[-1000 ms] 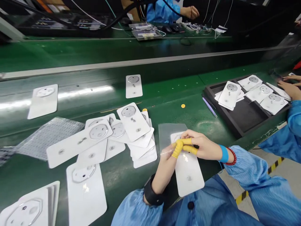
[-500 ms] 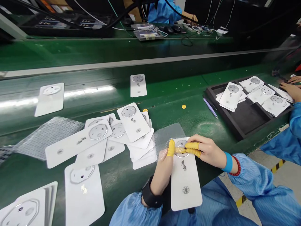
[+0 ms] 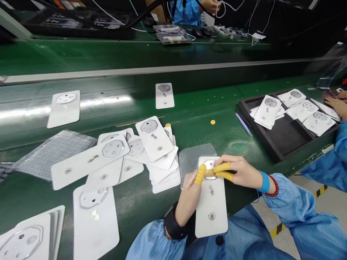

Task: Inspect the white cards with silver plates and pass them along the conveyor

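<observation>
A white phone back cover [image 3: 211, 202] with an octagonal camera ring hangs over the bench edge in front of me. My left hand [image 3: 193, 182] grips its upper left side, the thumb in a yellow finger cot near the ring. A clear plastic film [image 3: 189, 157] lies behind and partly around this hand. My right hand [image 3: 238, 171], also with yellow finger cots, is closed at the ring from the right; what its fingertips pinch, if anything, is hidden. Left of my hands is a pile of similar covers [image 3: 154, 139], with one overlapping cover [image 3: 90, 159] beside it.
A black divided tray [image 3: 290, 135] with several covers stands at right, purple tweezers [image 3: 244, 124] by its side. Bubble wrap [image 3: 58, 151] lies at left. Two covers rest farther back. A co-worker's hand [image 3: 337, 106] is at the tray's far right; another person's hand [image 3: 211, 5] holds a white cable.
The held cover has turned slightly and its lower end has shifted left. Both my hands stay at the camera ring. Across the bench, the other person's hand has risen with a white cable.
</observation>
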